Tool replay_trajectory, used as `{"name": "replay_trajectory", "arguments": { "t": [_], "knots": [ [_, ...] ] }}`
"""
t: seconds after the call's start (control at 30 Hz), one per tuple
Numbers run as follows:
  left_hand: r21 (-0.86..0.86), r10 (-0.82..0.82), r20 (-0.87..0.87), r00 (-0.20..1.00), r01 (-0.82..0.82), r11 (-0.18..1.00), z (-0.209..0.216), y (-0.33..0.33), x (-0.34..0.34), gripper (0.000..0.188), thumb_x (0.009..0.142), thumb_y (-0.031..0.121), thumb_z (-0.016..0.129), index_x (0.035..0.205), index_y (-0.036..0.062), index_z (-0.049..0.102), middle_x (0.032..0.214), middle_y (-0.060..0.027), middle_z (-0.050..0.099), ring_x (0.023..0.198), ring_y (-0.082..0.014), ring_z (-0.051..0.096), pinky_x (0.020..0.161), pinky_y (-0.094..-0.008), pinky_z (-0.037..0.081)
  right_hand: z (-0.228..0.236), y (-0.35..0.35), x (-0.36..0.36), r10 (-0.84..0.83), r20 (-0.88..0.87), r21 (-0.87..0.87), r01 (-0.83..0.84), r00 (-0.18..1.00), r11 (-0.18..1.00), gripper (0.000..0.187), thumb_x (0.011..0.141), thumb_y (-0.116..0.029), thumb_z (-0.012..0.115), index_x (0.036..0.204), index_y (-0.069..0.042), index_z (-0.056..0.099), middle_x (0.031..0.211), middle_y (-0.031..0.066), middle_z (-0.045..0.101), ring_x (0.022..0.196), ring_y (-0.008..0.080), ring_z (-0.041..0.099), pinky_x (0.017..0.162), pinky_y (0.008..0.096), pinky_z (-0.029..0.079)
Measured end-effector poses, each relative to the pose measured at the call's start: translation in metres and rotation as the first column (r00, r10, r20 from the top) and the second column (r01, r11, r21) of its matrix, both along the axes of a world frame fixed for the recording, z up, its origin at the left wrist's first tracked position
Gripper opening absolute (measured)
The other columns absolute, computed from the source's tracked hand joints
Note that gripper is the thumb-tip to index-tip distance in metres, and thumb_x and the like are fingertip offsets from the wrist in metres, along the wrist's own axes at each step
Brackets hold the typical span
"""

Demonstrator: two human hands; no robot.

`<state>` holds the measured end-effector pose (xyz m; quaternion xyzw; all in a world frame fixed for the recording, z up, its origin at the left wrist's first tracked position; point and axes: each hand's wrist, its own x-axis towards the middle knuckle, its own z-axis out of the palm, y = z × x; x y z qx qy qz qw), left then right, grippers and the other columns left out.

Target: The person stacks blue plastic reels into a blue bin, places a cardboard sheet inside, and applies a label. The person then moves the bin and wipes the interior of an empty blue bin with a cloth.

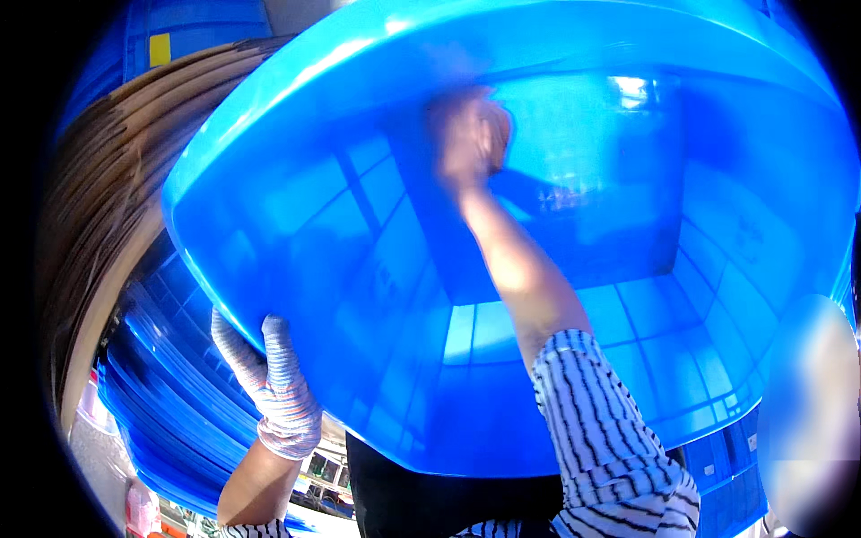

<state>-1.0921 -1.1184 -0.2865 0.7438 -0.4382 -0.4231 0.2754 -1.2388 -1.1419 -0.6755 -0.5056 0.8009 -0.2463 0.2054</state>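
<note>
A large glossy blue plastic tub (574, 386) fills most of the head view, tipped so that its inside faces me. My left hand (282, 394), in a striped knit glove, grips the tub's rim at the lower left, one finger on the inner side and another along the outside. Deep inside the tub is my bare right hand (471, 134), close to the bottom panel. Motion smears its fingers, and whether anything is in them is hidden. A black-and-white striped sleeve (592, 421) covers that forearm up to below the elbow.
Stacked brown sheets with curved edges (117, 179) stand at the left. Below them lie nested blue plastic pieces (179, 377). Another blue item with a yellow label (160, 50) is at the far left. More blue plastic (722, 475) shows at the lower right, beside a blurred pale patch.
</note>
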Motion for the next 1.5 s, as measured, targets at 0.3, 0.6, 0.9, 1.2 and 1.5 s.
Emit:
{"name": "replay_trajectory", "arguments": {
  "t": [0.3,0.6,0.9,1.2,1.5],
  "knots": [
    [-0.064,-0.036,-0.035,0.999,0.034,0.997,-0.001,0.001,0.018,0.057,0.094,0.018,0.059,0.142,0.0123,0.029,0.129,-0.0095,0.046,0.113,-0.0184,0.046,0.1,-0.0366,0.039,0.037,0.037,0.045,0.643,0.022,0.19,-0.634,0.766,0.749,0.053,0.084,-0.006,0.05,0.134,-0.021,0.051,0.144,0.0014,0.042,0.142,0.0254,0.024,0.106,0.0454,0.032],
    [-0.067,-0.031,-0.017,0.999,0.029,0.997,0.002,-0.001,0.01,0.055,0.092,0.009,0.062,0.139,0.0078,0.033,0.114,-0.0065,0.05,0.095,-0.0111,0.049,0.086,-0.0275,0.043,0.051,0.139,0.008,0.874,0.112,0.208,-0.871,0.473,0.445,0.034,0.085,-0.013,0.053,0.118,-0.017,0.059,0.123,0.0091,0.056,0.122,0.0293,0.049,0.101,0.0441,0.04],
    [-0.076,0.01,-0.075,0.997,-0.016,0.997,-0.006,0.001,0.013,0.057,0.092,0.009,0.061,0.14,0.0104,0.031,0.123,-0.0095,0.048,0.104,-0.0147,0.05,0.092,-0.0316,0.043,0.044,-0.034,0.049,0.245,0.026,0.165,-0.246,0.969,0.955,0.036,0.083,-0.012,0.053,0.116,-0.023,0.064,0.134,0.0014,0.047,0.133,0.028,0.032,0.101,0.0499,0.032],
    [-0.04,-0.077,0.005,0.997,0.077,0.996,0.003,-0.004,0.01,0.05,0.094,0.017,0.059,0.137,0.0086,0.035,0.12,-0.0072,0.05,0.105,-0.0145,0.048,0.094,-0.033,0.041,0.046,0.145,0.049,0.666,-0.03,0.213,-0.647,0.745,0.732,0.044,0.089,-0.017,0.047,0.13,-0.03,0.054,0.143,-0.004,0.04,0.141,0.0224,0.024,0.109,0.0476,0.028],
    [-0.047,-0.062,0.008,0.998,0.063,0.997,-0.003,-0.006,0.006,0.056,0.093,0.018,0.062,0.139,0.007,0.032,0.125,-0.0114,0.049,0.109,-0.0199,0.047,0.099,-0.0376,0.038,0.046,0.268,0.005,0.945,0.262,0.254,-0.959,0.195,0.128,0.043,0.088,-0.014,0.046,0.127,-0.03,0.056,0.142,-0.0031,0.047,0.138,0.0187,0.033,0.111,0.0429,0.032]
  ]
}}
